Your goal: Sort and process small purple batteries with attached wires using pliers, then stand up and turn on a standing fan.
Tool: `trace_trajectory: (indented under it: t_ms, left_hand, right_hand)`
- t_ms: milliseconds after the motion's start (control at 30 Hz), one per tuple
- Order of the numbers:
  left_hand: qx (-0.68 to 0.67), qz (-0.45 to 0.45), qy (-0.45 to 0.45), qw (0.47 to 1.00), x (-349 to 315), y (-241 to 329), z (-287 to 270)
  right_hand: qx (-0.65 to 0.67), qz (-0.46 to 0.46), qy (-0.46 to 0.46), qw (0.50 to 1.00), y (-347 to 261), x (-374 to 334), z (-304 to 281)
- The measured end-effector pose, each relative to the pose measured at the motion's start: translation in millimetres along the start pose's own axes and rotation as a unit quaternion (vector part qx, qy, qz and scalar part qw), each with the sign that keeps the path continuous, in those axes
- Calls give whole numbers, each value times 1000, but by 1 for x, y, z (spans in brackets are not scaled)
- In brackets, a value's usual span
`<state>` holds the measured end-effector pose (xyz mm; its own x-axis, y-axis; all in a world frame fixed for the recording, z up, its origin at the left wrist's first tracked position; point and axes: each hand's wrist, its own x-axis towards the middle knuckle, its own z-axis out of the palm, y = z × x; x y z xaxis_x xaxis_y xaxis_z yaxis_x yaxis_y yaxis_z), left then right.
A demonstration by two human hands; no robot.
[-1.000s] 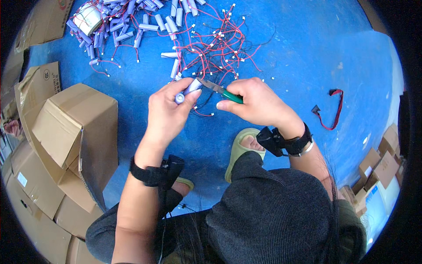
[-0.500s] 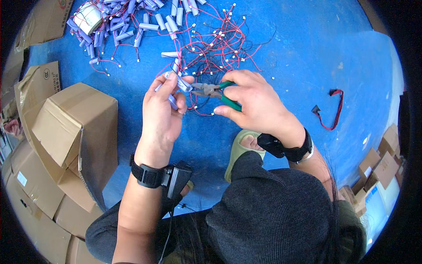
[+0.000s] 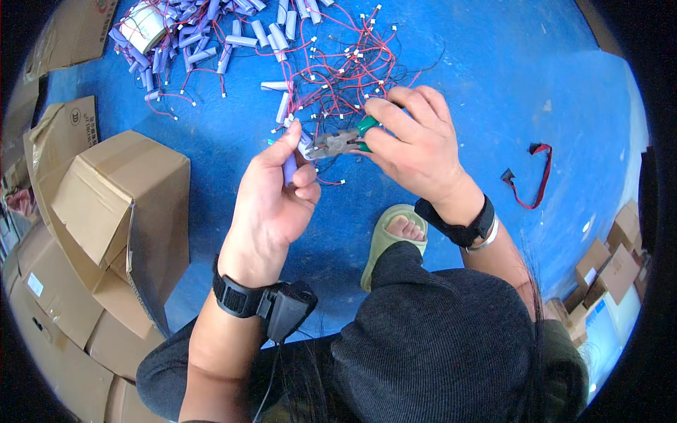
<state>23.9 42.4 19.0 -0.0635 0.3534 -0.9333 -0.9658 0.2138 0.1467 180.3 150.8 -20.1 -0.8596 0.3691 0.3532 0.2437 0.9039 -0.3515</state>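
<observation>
"Two bare hands are at work; what is in the left hand (image 3: 271, 197)?"

"One slim purple battery-like cylinder (image 3: 305, 145) shows just right of the thumb, its lower end poking out beyond it. A second purple cylinder (image 3: 289, 170) sits lower, between the thumb's base and the curled fingers."

"Are those fingers spread?"

"No, bent inward, with the thumb stretched upward along the first cylinder. I can't tell where the index fingertip presses, as it is hidden."

"And the right hand (image 3: 417, 148)?"

"Its fingers are folded over the green-handled grey metal pliers (image 3: 333, 144), with the handles standing somewhat apart. The thumb is out of sight."

"Do the pliers touch the cylinder?"

"Their nose meets its lower end, right beside the left thumb. Whether the metal bites or only rests there, I can't make out."

"What lies beyond?"

"A tangle of red and black wires with small white connectors (image 3: 352, 67), on the blue floor (image 3: 493, 106) just past the hands. Farther left is a heap of purple cylinders (image 3: 204, 54) around a white roll (image 3: 143, 28)."
</observation>
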Motion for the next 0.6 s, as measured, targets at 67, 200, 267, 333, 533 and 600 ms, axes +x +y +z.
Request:
trace_trajectory:
  t_ms: [67, 200, 267, 333, 533, 600]
  left_hand:
    - [56, 62, 4, 997, 0, -6, 0]
    - [370, 348, 53, 860, 6, -14, -6]
    - [423, 373, 1, 826, 5, -10, -19]
    - [497, 413, -69, 760, 1, -9, -20]
    - [485, 152, 44, 860, 14, -32, -27]
    - [411, 81, 35, 907, 20, -38, -33]
  right_hand:
    - [-34, -28, 26, 999, 3, 0, -1]
    - [109, 51, -4, 993, 1, 1, 5]
    - [168, 82, -27, 982, 0, -1, 6]
    - [239, 161, -141, 947, -3, -1, 2]
    - [-30, 138, -58, 988, -12, -10, 14]
    - [-19, 162, -28, 986, -3, -8, 12]
